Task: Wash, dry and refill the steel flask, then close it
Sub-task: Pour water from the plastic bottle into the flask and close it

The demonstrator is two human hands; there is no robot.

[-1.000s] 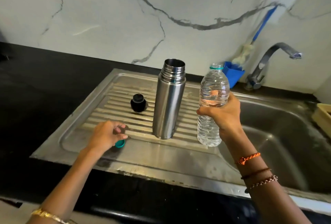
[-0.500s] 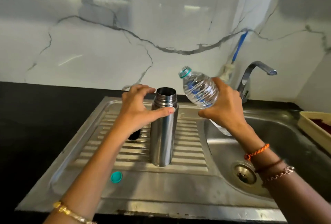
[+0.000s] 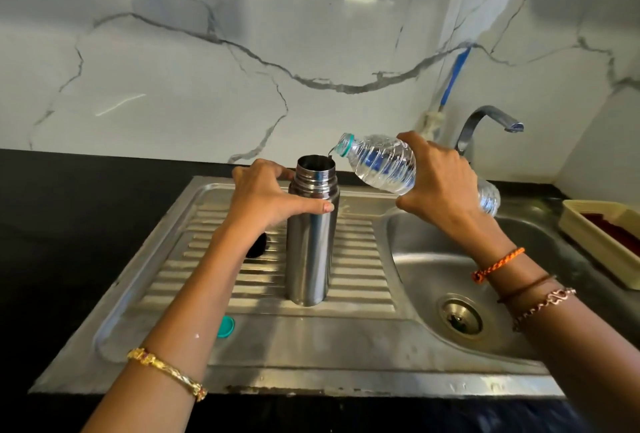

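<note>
While the left hand (image 3: 266, 197) grips the flask (image 3: 311, 228), the right hand (image 3: 440, 183) has tipped the bottle (image 3: 381, 164) further — water now trickles past its fingers (image 3: 410, 142) into the mouth — refilling begins.

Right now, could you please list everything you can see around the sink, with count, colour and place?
steel flask: one, silver, upright and open on the ribbed drainboard
water bottle: one, clear with teal neck ring, tilted with its mouth above the flask's opening
bottle cap: one, teal, on the drainboard's front flat part
flask stopper: one, black, on the ribs left of the flask, partly hidden
sink: one, steel, basin and drain at right
tap: one, chrome, behind the basin
brush handle: one, blue, leaning against the wall
tray: one, cream, far right
counter: black, left
left hand: one, grips the flask's upper body
right hand: one, holds the bottle
</note>
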